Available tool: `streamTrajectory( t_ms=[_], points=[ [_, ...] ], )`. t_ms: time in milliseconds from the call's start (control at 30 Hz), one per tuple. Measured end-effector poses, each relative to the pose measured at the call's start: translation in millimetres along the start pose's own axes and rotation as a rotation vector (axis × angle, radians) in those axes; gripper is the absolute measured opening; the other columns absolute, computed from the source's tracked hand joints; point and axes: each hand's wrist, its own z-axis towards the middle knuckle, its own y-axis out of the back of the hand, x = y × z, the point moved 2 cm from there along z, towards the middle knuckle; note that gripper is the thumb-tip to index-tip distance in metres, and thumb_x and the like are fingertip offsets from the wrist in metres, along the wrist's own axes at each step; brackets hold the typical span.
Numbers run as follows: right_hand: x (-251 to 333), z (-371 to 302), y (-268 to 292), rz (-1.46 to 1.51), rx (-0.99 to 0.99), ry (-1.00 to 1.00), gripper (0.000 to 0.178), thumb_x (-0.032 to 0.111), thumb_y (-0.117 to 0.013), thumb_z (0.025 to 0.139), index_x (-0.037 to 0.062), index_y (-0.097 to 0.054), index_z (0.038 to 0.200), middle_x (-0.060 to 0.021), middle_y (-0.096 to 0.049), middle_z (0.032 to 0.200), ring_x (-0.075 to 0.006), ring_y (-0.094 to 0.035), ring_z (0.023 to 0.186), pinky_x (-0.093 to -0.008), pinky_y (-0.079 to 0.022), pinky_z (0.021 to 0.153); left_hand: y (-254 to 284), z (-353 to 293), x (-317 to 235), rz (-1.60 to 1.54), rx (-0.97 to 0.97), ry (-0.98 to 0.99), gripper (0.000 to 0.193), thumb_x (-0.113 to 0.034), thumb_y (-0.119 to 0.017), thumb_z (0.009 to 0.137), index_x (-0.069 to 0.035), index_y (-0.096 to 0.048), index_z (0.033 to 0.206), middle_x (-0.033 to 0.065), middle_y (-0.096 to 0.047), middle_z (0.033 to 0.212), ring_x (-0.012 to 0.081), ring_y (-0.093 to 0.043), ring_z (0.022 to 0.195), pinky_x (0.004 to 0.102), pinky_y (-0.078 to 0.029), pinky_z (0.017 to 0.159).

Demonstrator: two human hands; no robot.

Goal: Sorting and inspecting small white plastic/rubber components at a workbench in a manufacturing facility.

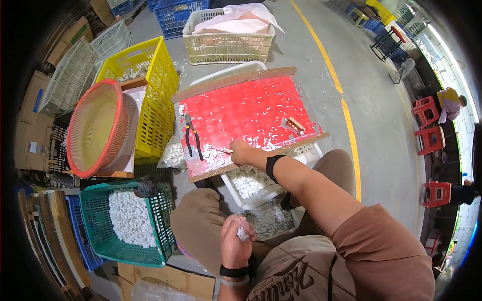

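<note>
My left hand (pixel 238 242) is closed in front of my body, with a small white piece (pixel 242 234) showing between its fingers. My right hand (pixel 242 152) reaches over the near edge of a red board (pixel 226 113), fingers pinched on a thin, pointed tool (pixel 219 149) whose exact kind is unclear. White scraps (pixel 215 159) lie under and around its tip. Pliers (pixel 192 136) with black-and-yellow handles rest at the board's left side. Farther right on the board sits a small brown block (pixel 295 125). Below the near edge, a white tray (pixel 247 205) holds many white pieces.
At left stand a green basket (pixel 93 233) of white pieces, a yellow crate (pixel 159 85) and an orange-rimmed sieve (pixel 121 120). A cream crate (pixel 228 50) with pink sheeting stands beyond the board. Red stools (pixel 431 140) and a person (pixel 450 104) are far right.
</note>
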Motion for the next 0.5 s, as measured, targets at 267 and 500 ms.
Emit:
streamTrajectory(
  t_ms=[267,500],
  points=[
    [3.7,-61.3,49.4,1.054,0.333,0.008,0.017,0.014,-0.064,0.083,0.0006,-0.06,0.09,-0.0081,-0.062,0.073,-0.009,-0.056,0.05,-0.0234,-0.039,0.039,-6.9,-2.2,0.9,0.176,-0.079,-0.198,0.011,-0.005,-0.049,0.091,-0.003,-0.053,0.101,0.0042,-0.056,0.08,0.0092,-0.049,0.055,0.0208,-0.04,0.045],
    [53.9,-192.9,93.1,1.371,0.609,-0.003,0.012,0.011,-0.049,0.092,0.0041,-0.053,0.101,-0.0019,-0.047,0.065,-0.0039,-0.035,0.044,-0.0201,-0.025,0.037,-31.1,-9.4,1.5,0.444,-0.158,-0.453,0.024,-0.003,-0.054,0.089,0.0,-0.052,0.113,0.0037,-0.058,0.084,0.0052,-0.047,0.058,0.0186,-0.04,0.048]
  ],
)
